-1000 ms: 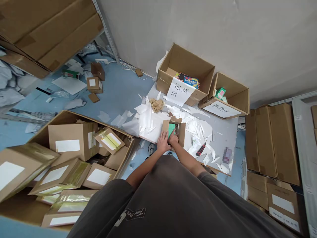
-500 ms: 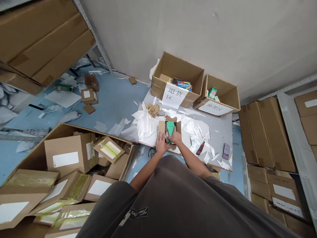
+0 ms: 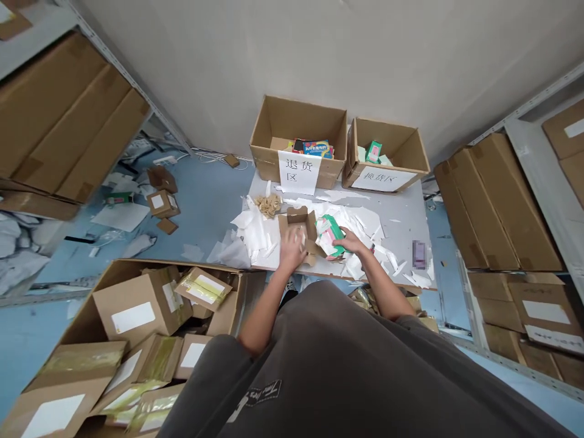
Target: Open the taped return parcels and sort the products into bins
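Note:
In my right hand [image 3: 350, 241] is a green box with a pink and white face [image 3: 329, 233], held tilted over the paper scraps on the table. My fingers wrap its right side. Just left of it stands a small open cardboard carton [image 3: 297, 218] with its flaps up. My left hand [image 3: 292, 246] is over the front of this carton, smeared by motion, so its fingers are unclear. White paper scraps [image 3: 258, 234] lie around the carton, and a crumpled brown paper wad [image 3: 268, 205] sits behind it to the left.
Two labelled cardboard bins stand at the table's back: a larger one [image 3: 260, 137] with books and a smaller one [image 3: 417, 146] with green boxes. A big carton [image 3: 112, 267] of taped parcels stands at left. Stacked boxes [image 3: 506, 207] line the right shelf.
The green box has come out of the small carton and moved right in my right hand. My left hand has shifted over the carton's front. The camera view has moved too.

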Tool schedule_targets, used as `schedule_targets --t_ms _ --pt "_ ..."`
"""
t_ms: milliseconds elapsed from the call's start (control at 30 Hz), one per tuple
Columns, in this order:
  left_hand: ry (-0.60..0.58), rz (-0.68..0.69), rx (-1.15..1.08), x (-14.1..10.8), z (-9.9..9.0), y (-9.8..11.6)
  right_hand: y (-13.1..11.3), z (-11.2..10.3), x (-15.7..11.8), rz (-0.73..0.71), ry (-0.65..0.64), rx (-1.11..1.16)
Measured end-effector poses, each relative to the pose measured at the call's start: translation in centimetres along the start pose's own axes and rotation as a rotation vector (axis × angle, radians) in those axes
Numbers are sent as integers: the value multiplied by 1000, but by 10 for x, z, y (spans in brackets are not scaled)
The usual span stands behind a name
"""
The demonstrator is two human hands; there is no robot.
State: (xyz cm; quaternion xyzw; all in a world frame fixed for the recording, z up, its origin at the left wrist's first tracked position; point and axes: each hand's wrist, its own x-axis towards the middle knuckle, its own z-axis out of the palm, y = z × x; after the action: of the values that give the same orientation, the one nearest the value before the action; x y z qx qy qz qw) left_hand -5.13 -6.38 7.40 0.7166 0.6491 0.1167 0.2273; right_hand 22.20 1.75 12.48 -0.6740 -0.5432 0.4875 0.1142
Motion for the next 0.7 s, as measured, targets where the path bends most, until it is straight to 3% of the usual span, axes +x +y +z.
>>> schedule_targets --t_ms 67,133,267,367,467,600,700 --pt "-75 255 -7 13 8 38 15 -13 -4 38 -43 5" --pt "-164 411 -20 27 26 75 28 -24 -5 36 -75 -20" --pt "-145 464 -53 51 69 122 44 -48 1 -4 -172 -135" --pt "-122 524 -117 63 96 131 55 -60 16 12 -348 -324" --pt "-135 454 -183 66 123 128 72 -60 36 100 -441 -409" --pt "-186 346 -269 65 157 122 110 -46 52 120 -433 -278" --pt "-197 312 -386 65 176 115 143 -35 50 151 -321 -66"
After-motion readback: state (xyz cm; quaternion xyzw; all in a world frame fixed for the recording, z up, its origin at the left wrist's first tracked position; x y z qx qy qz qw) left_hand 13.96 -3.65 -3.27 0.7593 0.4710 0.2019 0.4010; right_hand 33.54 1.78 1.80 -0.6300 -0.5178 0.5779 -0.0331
